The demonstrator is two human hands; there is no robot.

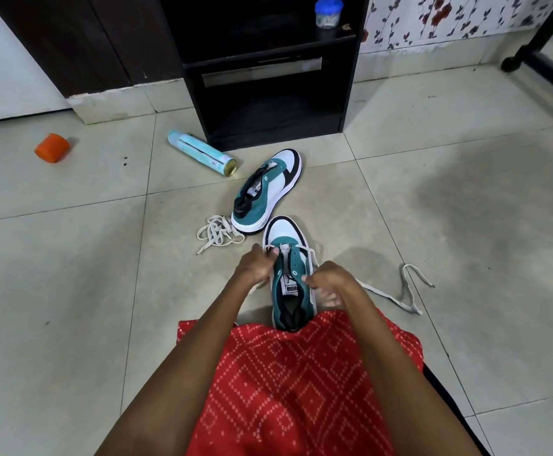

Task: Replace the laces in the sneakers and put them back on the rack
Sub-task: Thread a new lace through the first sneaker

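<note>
A teal and white sneaker (288,255) stands on the floor right in front of me, toe pointing away. My left hand (257,264) pinches a white lace end at its left eyelets. My right hand (329,281) grips the lace at the sneaker's right side; the free white lace (406,291) trails off to the right across the tiles. The second sneaker (268,189), unlaced, lies a little farther away, tilted toward the left. A loose bundle of white laces (217,232) lies beside its heel. The black rack (268,70) stands behind the shoes.
A pale spray can (201,153) lies on the floor left of the rack. An orange cap-like object (52,148) sits far left. A blue-lidded jar (328,11) stands on the rack's shelf. A black stand foot (544,67) is at the far right. My red patterned garment (294,383) covers my lap.
</note>
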